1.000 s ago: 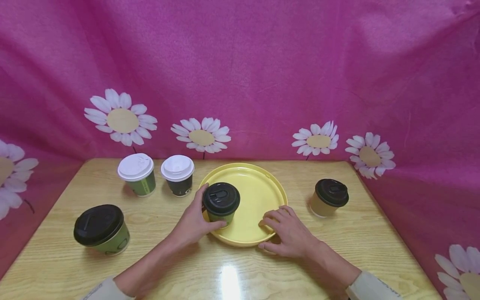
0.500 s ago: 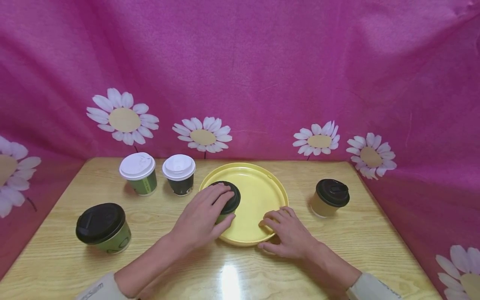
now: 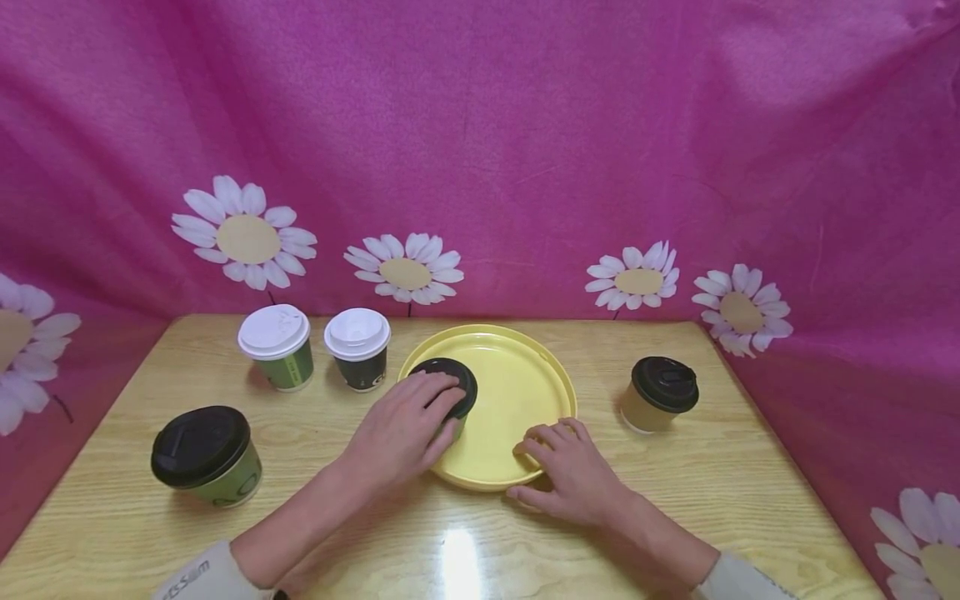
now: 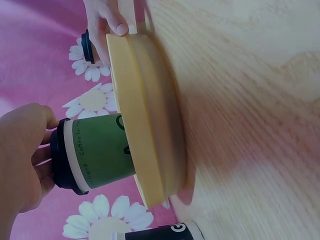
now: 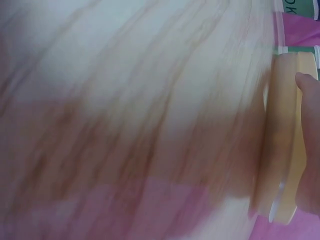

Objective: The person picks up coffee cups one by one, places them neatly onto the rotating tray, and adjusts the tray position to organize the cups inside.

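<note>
A green paper coffee cup with a black lid [image 4: 102,150] stands at the left inside the round yellow tray [image 3: 525,383]. My left hand [image 3: 401,429] lies over that cup from above, fingers bent across the lid and thumb at its near side, and holds it by the lid. Part of the cup is hidden under this hand in the head view. At the tray's near right rim, my right hand [image 3: 576,477] grips the edge, its fingers over the inside and its thumb outside; the left wrist view shows that thumb touching the rim.
To the left stand a white-lidded green cup [image 3: 279,346], a white-lidded black cup [image 3: 358,350] and a larger black-lidded green cup [image 3: 206,457]. A brown cup with a black lid [image 3: 658,396] is at the right. Pink flowered cloth [image 3: 517,158] encloses the wooden table [image 3: 420,550].
My left hand has gone from the cup's side to over its lid. Since half a second ago the cup has shifted slightly left. The right hand stays at the rim, with a small shift.
</note>
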`<control>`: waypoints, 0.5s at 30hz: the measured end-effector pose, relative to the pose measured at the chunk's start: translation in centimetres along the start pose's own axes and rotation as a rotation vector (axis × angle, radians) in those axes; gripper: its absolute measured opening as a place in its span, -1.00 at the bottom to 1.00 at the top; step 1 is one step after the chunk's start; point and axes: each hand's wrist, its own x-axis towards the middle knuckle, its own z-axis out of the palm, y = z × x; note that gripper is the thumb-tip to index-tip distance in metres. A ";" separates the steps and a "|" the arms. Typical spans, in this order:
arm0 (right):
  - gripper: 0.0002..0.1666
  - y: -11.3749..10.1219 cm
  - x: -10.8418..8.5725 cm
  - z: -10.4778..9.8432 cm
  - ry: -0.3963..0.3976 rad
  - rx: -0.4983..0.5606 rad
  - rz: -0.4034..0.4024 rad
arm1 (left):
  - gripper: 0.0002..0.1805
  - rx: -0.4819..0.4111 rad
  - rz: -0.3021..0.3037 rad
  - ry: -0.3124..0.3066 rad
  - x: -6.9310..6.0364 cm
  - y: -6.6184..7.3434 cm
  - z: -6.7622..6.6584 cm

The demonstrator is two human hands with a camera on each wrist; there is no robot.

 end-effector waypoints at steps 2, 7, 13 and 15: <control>-0.37 -0.3 0.0 0.0 -0.005 -0.001 0.020 | -0.68 0.002 -0.008 -0.006 0.1 -0.1 -0.1; -0.34 -1.1 0.0 0.2 -0.008 -0.012 0.058 | -0.67 0.006 -0.026 -0.009 0.1 -0.3 -0.2; -0.33 -2.0 0.1 0.6 0.019 -0.045 0.090 | -0.68 0.013 -0.038 0.001 0.4 -0.5 -0.2; -0.34 -2.3 0.1 0.7 0.039 -0.050 0.099 | -0.69 0.012 -0.046 -0.001 0.5 -0.6 -0.2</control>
